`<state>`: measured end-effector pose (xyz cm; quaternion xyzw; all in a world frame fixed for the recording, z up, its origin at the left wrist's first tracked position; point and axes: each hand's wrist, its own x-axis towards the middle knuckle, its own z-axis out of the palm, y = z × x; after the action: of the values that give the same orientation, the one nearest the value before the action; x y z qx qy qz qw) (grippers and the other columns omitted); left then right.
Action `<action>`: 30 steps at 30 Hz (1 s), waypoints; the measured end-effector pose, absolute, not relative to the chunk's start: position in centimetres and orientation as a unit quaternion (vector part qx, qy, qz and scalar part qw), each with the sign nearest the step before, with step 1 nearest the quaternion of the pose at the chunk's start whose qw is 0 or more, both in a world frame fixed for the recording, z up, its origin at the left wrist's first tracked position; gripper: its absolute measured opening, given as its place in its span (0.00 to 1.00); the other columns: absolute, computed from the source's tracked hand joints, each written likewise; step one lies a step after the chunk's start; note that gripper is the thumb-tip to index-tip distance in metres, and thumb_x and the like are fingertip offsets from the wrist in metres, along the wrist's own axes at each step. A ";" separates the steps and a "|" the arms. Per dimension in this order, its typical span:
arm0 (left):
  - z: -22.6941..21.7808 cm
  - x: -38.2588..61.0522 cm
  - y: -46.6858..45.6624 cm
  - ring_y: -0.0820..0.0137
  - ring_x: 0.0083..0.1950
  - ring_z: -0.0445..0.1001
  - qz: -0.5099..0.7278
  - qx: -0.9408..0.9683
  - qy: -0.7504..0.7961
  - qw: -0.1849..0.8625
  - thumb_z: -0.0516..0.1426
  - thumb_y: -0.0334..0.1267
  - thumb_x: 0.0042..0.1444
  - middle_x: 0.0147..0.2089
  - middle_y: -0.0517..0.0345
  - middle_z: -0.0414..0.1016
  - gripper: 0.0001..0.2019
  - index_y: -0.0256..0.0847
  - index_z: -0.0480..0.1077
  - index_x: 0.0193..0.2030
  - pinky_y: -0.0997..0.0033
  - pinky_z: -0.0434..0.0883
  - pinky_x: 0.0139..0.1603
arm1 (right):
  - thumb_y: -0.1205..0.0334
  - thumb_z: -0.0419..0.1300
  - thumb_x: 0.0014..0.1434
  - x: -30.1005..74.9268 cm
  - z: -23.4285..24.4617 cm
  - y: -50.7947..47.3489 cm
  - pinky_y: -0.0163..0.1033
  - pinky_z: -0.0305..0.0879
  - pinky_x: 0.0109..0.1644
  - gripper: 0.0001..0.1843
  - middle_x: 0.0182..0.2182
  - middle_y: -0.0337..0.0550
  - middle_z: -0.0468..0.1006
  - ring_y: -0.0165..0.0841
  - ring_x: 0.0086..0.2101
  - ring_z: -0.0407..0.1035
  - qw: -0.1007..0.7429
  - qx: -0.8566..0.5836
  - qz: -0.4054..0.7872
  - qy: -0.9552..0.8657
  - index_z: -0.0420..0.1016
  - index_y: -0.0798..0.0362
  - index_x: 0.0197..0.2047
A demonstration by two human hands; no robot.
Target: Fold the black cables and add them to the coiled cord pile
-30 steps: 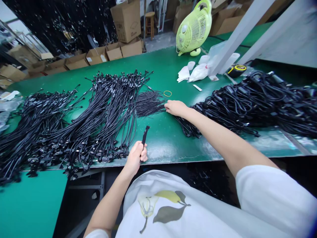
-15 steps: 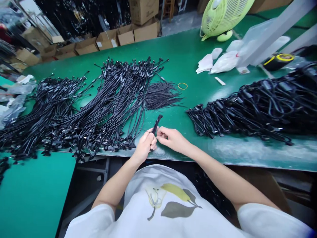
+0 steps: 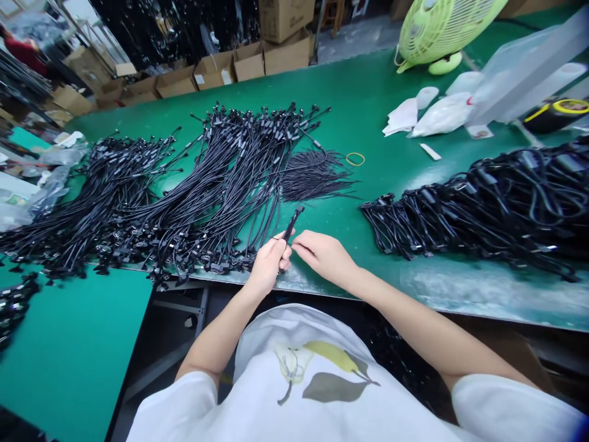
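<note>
Before you runs the green tabletop [image 3: 350,92]; across its left lie your loose black cables [image 3: 197,196], and on the right a heap of folded cables [image 3: 488,202]; thin black wires [image 3: 315,175] lie beyond your hands; your right hand [image 3: 322,255] is curled, fingertips just beside the held bundle, though I cannot tell whether they pinch anything; your left hand [image 3: 269,264] is closed around that slim black bundle [image 3: 289,227], its end slanting up to the far right; a yellow band [image 3: 356,165] lies beside the wires.
</note>
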<state>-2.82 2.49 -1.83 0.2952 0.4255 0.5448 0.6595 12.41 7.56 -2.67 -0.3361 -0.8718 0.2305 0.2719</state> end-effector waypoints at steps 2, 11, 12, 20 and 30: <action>-2.6 -2.8 2.6 0.80 0.22 0.54 0.549 0.330 0.466 0.610 0.58 0.48 0.59 0.25 0.66 0.60 0.24 0.34 0.68 0.57 0.78 0.55 0.23 | 0.63 0.47 0.68 12.2 -2.7 7.2 0.35 0.59 0.37 0.14 0.30 0.43 0.74 0.31 0.32 0.67 0.264 -0.341 0.116 -0.895 0.70 0.55 0.34; -2.9 -3.6 3.1 0.70 0.31 0.66 0.390 0.566 0.571 0.448 0.52 0.35 0.58 0.28 0.58 0.70 0.17 0.38 0.74 0.52 0.70 0.67 0.37 | 0.73 0.45 0.65 12.3 -0.2 7.9 0.43 0.59 0.44 0.15 0.45 0.52 0.73 0.38 0.44 0.65 0.193 -0.067 -0.228 -0.952 0.72 0.59 0.42; -2.9 -3.7 3.2 0.71 0.28 0.64 0.374 0.563 0.568 0.469 0.52 0.34 0.57 0.26 0.59 0.68 0.17 0.37 0.75 0.50 0.71 0.66 0.34 | 0.72 0.45 0.65 12.3 0.1 8.2 0.43 0.59 0.43 0.14 0.42 0.51 0.73 0.37 0.42 0.66 0.176 -0.044 -0.229 -0.956 0.72 0.58 0.41; -3.9 -3.5 3.3 0.78 0.21 0.51 0.358 0.423 0.510 0.658 0.57 0.54 0.55 0.20 0.70 0.55 0.32 0.33 0.65 0.60 0.77 0.51 0.23 | 0.69 0.47 0.65 12.2 1.1 8.1 0.42 0.57 0.34 0.13 0.31 0.48 0.72 0.36 0.33 0.66 0.059 -0.032 -0.243 -0.968 0.72 0.59 0.35; -3.1 -2.0 3.4 0.62 0.46 0.74 0.340 0.521 0.613 0.487 0.56 0.52 0.55 0.45 0.52 0.76 0.30 0.40 0.64 0.62 0.67 0.69 0.45 | 0.68 0.53 0.58 12.1 1.1 9.4 0.39 0.55 0.26 0.10 0.33 0.52 0.79 0.39 0.33 0.72 -0.066 -0.211 0.003 -0.975 0.76 0.59 0.32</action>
<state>-2.01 3.43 -3.09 0.5206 0.6132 0.3398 0.4874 12.07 9.36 1.14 -0.2112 -0.9752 0.0031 -0.0661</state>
